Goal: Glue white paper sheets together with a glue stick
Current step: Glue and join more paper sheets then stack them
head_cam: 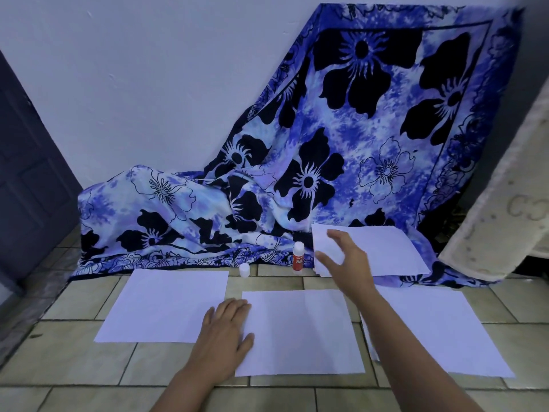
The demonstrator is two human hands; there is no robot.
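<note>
Lying flat – 4 paper sheets (165, 306), 1 glue stick (298, 257), 1 cap (244, 270)

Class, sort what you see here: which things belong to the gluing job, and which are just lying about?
Belongs to the job:
glue stick
glue cap
middle sheet
left sheet
right sheet
paper stack

Just lying about:
floral cloth
beige rug
</note>
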